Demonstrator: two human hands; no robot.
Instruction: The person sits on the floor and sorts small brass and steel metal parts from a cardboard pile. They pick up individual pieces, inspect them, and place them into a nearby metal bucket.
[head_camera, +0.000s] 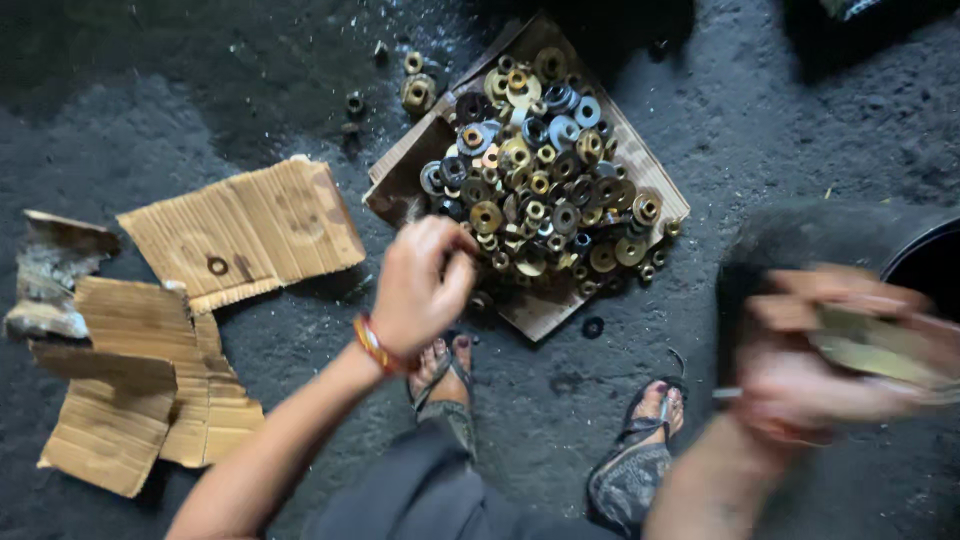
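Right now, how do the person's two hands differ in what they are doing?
The left hand shows sharp and reaches down, fingers curled at the edge of the pile of metal rings on the cardboard sheet. The right hand is blurred and sits off to the side, away from the pile, gripping a flat, dull-gold piece. The left wrist wears a red and orange bangle; blur hides the right wrist. Both hands are bare.

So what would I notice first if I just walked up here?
Probably the heap of gold, silver and dark metal rings piled on a cardboard sheet at top middle. The left hand reaches into its near edge. Torn cardboard pieces lie on the dark floor to the left.
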